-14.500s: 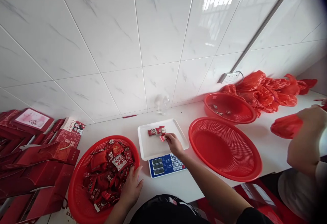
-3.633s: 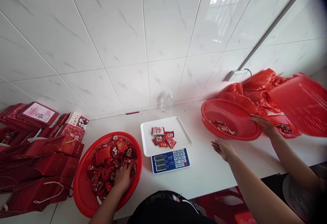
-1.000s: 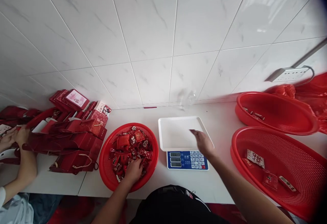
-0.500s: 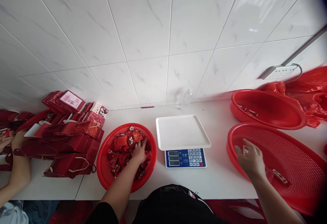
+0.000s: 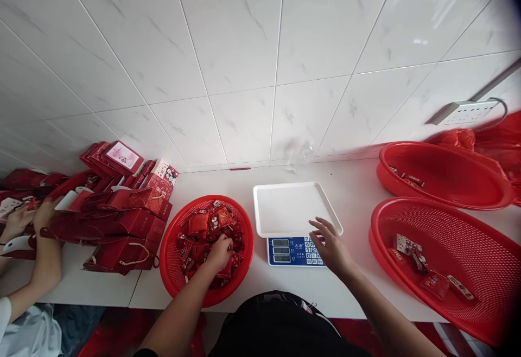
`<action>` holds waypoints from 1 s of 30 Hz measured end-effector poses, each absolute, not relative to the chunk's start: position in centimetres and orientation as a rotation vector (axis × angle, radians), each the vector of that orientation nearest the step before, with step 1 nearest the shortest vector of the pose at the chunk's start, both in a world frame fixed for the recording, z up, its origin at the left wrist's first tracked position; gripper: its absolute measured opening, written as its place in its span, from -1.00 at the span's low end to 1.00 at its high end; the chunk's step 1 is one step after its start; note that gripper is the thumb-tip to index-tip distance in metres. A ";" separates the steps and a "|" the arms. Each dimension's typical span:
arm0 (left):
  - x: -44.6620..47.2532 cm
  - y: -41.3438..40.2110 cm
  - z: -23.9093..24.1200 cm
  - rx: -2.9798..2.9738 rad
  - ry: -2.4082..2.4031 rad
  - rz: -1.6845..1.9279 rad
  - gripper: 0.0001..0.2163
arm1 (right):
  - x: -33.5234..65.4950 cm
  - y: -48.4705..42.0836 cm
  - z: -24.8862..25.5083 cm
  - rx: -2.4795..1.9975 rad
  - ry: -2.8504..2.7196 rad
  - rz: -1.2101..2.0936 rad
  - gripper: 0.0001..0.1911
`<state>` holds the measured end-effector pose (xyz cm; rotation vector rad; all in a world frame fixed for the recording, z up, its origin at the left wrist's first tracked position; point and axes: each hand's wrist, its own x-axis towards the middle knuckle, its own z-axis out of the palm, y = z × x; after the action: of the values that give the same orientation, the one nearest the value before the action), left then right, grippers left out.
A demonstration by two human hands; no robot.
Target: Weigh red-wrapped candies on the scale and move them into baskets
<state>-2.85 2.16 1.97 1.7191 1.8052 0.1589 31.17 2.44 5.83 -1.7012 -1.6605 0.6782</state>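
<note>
My left hand (image 5: 220, 251) reaches into a red basket (image 5: 176, 285) heaped with red-wrapped candies (image 5: 203, 227), its fingers curled down among them. My right hand (image 5: 331, 246) hovers open over the blue keypad of a digital scale (image 5: 291, 251), fingers spread, holding nothing. The scale's white tray (image 5: 293, 210) has nothing on it. To the right, a large red basket (image 5: 480, 313) holds a few candy packets (image 5: 411, 248).
A second red basket (image 5: 484, 197) with a few candies sits behind the large one, beside red plastic bags (image 5: 494, 140) and a power strip (image 5: 464, 112). Red gift bags and boxes (image 5: 109, 210) are piled at the left, where another person's hands (image 5: 28, 218) work.
My right hand has come back from the large right basket to hover over the scale's keypad. My left hand stays in the candy basket. The scale tray was emptied earlier.
</note>
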 end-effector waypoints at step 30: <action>11.0 10.8 8.3 0.885 1.153 0.887 -0.66 | 29.1 5.7 6.6 -1.285 -0.347 1.485 -0.69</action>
<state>11.04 10.84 8.27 0.8854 1.1535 0.8867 29.07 5.70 6.64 -1.2852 -0.3467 1.4854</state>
